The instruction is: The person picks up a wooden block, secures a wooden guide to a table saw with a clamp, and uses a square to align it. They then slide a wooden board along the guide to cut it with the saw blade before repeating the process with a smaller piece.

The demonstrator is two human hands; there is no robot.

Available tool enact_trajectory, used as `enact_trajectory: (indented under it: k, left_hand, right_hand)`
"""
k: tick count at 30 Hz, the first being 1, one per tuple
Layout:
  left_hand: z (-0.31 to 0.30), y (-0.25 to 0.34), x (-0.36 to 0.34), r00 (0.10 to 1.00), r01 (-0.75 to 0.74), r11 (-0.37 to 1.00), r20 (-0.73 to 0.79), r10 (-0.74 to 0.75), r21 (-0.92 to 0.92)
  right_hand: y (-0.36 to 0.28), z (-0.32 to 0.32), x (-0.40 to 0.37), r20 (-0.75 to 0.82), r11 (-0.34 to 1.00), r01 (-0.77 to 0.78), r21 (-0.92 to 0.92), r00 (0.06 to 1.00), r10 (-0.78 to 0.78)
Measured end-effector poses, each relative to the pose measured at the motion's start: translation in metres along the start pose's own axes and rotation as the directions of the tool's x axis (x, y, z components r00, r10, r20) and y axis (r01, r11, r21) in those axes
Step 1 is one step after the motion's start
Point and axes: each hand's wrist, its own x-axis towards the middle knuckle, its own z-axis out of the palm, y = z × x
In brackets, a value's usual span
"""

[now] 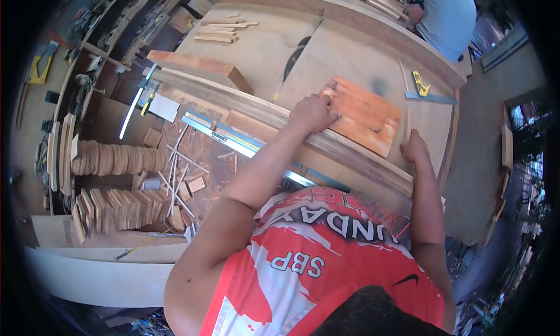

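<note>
A reddish-brown wooden board point(363, 115) lies flat on the saw table point(350, 50), along the long layered wooden fence point(262, 105). My left hand point(315, 113) is closed at the board's left end, fingers curled over its corner. Off the board's right side, my right hand point(415, 148) is closed around the lower end of a thin wooden strip point(408, 123). The dark saw blade point(296, 58) stands up from the table, beyond my left hand.
A thick wooden block point(201, 68) rests by the fence, with thin offcuts point(221, 30) farther back. A yellow-handled square point(421, 86) lies at right. Wooden pieces point(116, 207) stand stacked at left. Another person point(448, 21) works at the far side.
</note>
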Motion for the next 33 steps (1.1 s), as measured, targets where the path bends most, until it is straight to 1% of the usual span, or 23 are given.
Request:
enact_trajectory:
  k: [1,3,4,5,7,8,10,11,12,13,14,15,17,18,20,21,23,24,27,29,30,31,33]
  left_hand:
    - [0.0,0.001,-0.001,1.0,0.001,1.0,0.001,-0.001,-0.015]
    - [0.001,0.0,0.0,1.0,-0.015,1.0,-0.004,0.015,-0.003]
    - [0.002,0.0,0.0,1.0,-0.021,1.0,-0.02,0.021,0.006]
    - [0.003,0.0,0.001,0.999,-0.047,0.999,0.01,0.047,0.011]
    - [0.002,0.001,0.003,1.0,0.01,1.0,0.012,-0.01,-0.029]
    - [0.001,0.003,0.004,0.999,-0.011,1.0,0.045,0.012,-0.025]
    - [-0.002,0.008,0.002,0.999,0.026,1.0,0.026,-0.026,0.0]
    - [-0.001,0.01,0.0,0.998,0.012,1.0,0.061,-0.013,0.004]
    - [0.0,0.01,-0.001,1.0,-0.007,1.0,0.007,0.007,-0.008]
    - [0.001,0.009,-0.002,0.998,-0.022,1.0,-0.051,0.021,-0.021]
    - [0.003,0.007,-0.004,0.989,-0.104,0.993,-0.113,0.097,-0.056]
    - [0.003,0.005,-0.007,0.992,-0.095,0.994,-0.093,0.09,-0.056]
    - [-0.002,-0.003,-0.015,0.933,-0.301,0.952,-0.221,0.284,-0.048]
    - [-0.003,-0.011,-0.021,0.94,-0.283,0.958,-0.211,0.268,-0.044]
    - [-0.009,-0.031,-0.036,0.891,-0.395,0.916,-0.273,0.362,-0.077]
    - [-0.015,-0.041,-0.043,0.901,-0.374,0.924,-0.265,0.344,-0.073]
    - [-0.031,-0.063,-0.054,0.867,-0.405,0.912,-0.34,0.363,-0.058]
    - [-0.033,-0.076,-0.056,0.832,-0.414,0.909,-0.424,0.357,-0.046]
    - [-0.04,-0.106,-0.059,0.835,-0.404,0.912,-0.437,0.333,-0.076]
    - [-0.041,-0.112,-0.056,0.822,-0.434,0.898,-0.44,0.361,-0.074]
    - [-0.041,-0.113,-0.054,0.798,-0.48,0.876,-0.438,0.414,-0.044]
    - [-0.041,-0.115,-0.051,0.77,-0.524,0.852,-0.435,0.467,-0.013]
    - [-0.04,-0.119,-0.049,0.758,-0.534,0.845,-0.444,0.478,-0.002]
  right_hand:
    - [0.002,0.002,0.001,0.004,1.0,-0.018,0.007,1.0,0.018]
    - [0.007,0.007,0.005,-0.076,0.999,0.025,-0.04,0.997,-0.028]
    - [0.007,0.004,0.003,-0.072,1.0,-0.008,-0.028,0.997,0.006]
    - [0.008,0.0,0.002,-0.068,0.997,-0.036,-0.063,0.997,0.032]
    - [0.016,-0.005,0.002,-0.075,0.991,-0.088,-0.101,0.994,0.08]
    - [0.021,-0.005,0.001,-0.085,0.988,-0.112,-0.104,0.991,0.103]
    - [0.002,-0.03,-0.02,-0.033,0.978,-0.199,-0.058,0.98,0.198]
    - [0.0,-0.028,-0.026,-0.165,0.991,-0.117,-0.068,0.981,0.105]
    - [-0.001,-0.023,-0.029,-0.293,0.995,-0.034,-0.092,0.956,0.005]
    - [-0.003,-0.018,-0.025,-0.316,0.997,0.069,-0.037,0.946,-0.077]
    - [-0.005,-0.012,-0.018,-0.342,0.984,0.178,0.016,0.925,-0.162]
    - [-0.007,-0.006,-0.006,-0.324,0.985,0.171,0.021,0.933,-0.155]
    - [-0.015,0.01,0.021,-0.372,0.916,0.393,0.077,0.864,-0.339]
    - [-0.022,0.014,0.029,-0.356,0.913,0.399,0.087,0.868,-0.346]
    - [-0.043,0.01,0.043,-0.332,0.908,0.418,-0.003,0.856,-0.395]
    - [-0.055,0.007,0.043,-0.315,0.903,0.43,0.008,0.858,-0.405]
    - [-0.077,0.0,0.035,-0.122,0.935,0.352,0.037,0.931,-0.345]
    - [-0.083,0.001,0.036,-0.108,0.933,0.357,0.04,0.93,-0.351]
    - [-0.087,0.001,0.036,-0.14,0.947,0.32,0.028,0.939,-0.313]
    - [-0.092,-0.003,0.033,-0.133,0.958,0.28,0.053,0.953,-0.271]
    - [-0.092,-0.003,0.034,-0.13,0.96,0.277,0.05,0.954,-0.269]
    - [-0.092,-0.001,0.036,-0.147,0.953,0.3,0.043,0.945,-0.291]
    - [-0.089,0.005,0.039,-0.161,0.947,0.319,0.033,0.937,-0.31]
